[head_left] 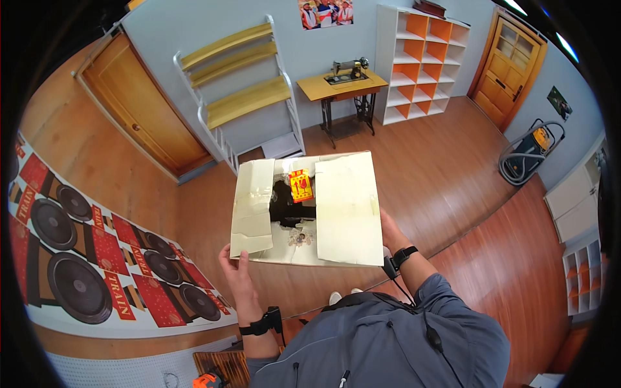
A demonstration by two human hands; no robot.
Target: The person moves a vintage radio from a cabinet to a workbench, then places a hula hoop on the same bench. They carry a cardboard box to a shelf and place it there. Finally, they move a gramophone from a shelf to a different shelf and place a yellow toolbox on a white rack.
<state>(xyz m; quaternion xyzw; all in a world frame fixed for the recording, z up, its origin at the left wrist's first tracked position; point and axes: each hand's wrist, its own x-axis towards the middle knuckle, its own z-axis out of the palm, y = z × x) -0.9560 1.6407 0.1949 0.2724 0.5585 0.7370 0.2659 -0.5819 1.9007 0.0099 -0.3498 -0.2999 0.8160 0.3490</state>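
Observation:
A pale cream cardboard box [349, 213] is held up in front of my body, over the floor. Its top has a ragged dark opening in the middle, between two flaps. A yellow and red fragile-type sticker [301, 185] sits at the far edge of that opening. My left hand [237, 268] grips the box's near left corner, thumb on the edge. On the right side my right hand [390, 231] is pressed against the box wall, its fingers partly hidden behind it. What lies inside the box is too dark to make out.
Against the far wall stand a wooden-shelved rack [249, 103], a sewing machine table [317, 89] and a white and orange cubby shelf [424, 74]. A vacuum cleaner [527, 155] is at the right. Wooden doors [145, 97] flank the room. An orange tool [208, 380] lies at lower left.

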